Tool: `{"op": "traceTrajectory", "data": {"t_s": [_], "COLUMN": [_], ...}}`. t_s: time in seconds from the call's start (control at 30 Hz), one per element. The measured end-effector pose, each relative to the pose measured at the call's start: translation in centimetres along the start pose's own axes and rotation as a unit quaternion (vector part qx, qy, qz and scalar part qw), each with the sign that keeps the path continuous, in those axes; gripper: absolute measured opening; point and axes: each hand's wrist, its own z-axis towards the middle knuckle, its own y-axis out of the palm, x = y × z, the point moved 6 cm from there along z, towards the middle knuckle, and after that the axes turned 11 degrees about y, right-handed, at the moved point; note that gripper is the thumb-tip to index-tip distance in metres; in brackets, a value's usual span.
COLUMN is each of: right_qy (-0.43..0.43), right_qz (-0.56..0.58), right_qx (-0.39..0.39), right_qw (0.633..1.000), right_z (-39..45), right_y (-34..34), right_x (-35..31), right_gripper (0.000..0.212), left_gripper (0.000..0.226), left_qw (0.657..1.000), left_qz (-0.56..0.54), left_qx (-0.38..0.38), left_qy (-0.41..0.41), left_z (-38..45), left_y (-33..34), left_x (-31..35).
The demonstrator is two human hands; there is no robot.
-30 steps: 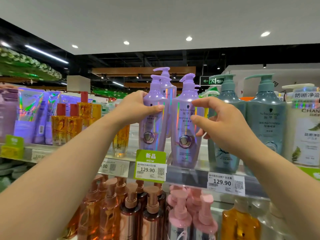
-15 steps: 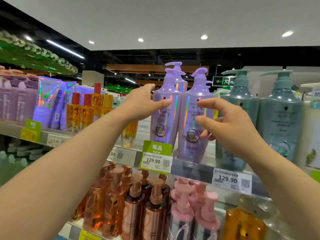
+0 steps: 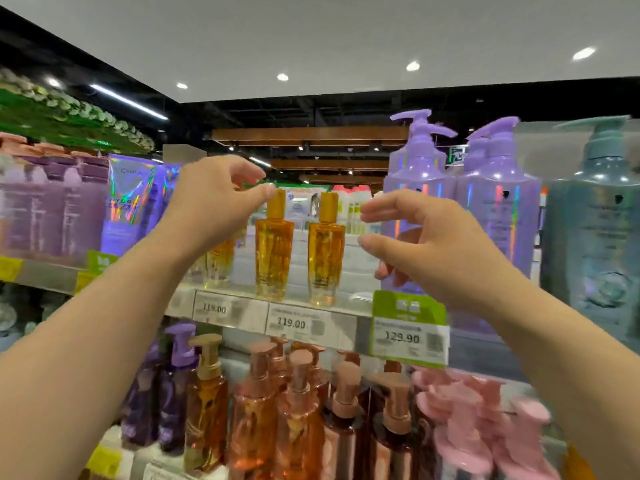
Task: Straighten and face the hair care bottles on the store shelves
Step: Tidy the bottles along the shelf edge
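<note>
- Both hands are held open and empty: left hand [image 3: 214,202] left of the two amber bottles [image 3: 299,247], right hand [image 3: 426,244] right of them, neither touching.
- This flanking likely prepares a two-handed grasp.
- The amber bottles stand upright, gold-capped, apart, at the shelf edge [image 3: 311,306].

one head-worn wide-angle view looks forward and slightly upward, close to the shelf edge [image 3: 311,320], with the ceiling filling the top. both forearms reach in from the lower corners, the left hand [image 3: 211,206] and right hand [image 3: 436,247] near the centre.
</note>
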Motion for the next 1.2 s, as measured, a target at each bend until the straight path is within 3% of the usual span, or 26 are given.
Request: {"op": "traceTrajectory", "data": {"t_s": [0.17,0.37,0.5,0.67,0.9,1.2], "right_qy": [0.003,0.144,0.176,0.179,0.197,0.214], "right_qz": [-0.180,-0.263,-0.253,-0.234,-0.262,-0.296], "right_qx": [0.100,0.092,0.084,0.086,0.053,0.018], "right_qw": [0.978,0.950,0.947,0.952,0.943,0.931], "right_z": [3.6,6.4,7.0,6.8,5.9,6.1], "right_y": [3.5,6.8,8.3,8.4,6.4,5.9], "right_x": [-2.7,-2.0,-1.1,-1.3,-2.0,-2.1], "right_gripper": [0.045,0.079,0.087,0.073,0.071,0.082], "left_gripper": [0.049,0.094,0.107,0.107,0.098,0.106], "left_qw": [0.992,0.956,0.949,0.942,0.937,0.931], "left_qz": [-0.061,-0.122,-0.126,-0.183,-0.222,-0.255], "left_qx": [-0.111,-0.247,-0.261,-0.249,-0.233,-0.226], "left_qy": [0.013,0.099,0.128,0.134,0.135,0.131], "left_z": [1.2,0.6,0.4,0.2,-0.6,-0.9], "left_y": [1.8,4.9,6.9,7.7,8.4,9.3], "left_x": [-5.2,-4.6,-4.8,-4.8,-3.8,-2.5]}}
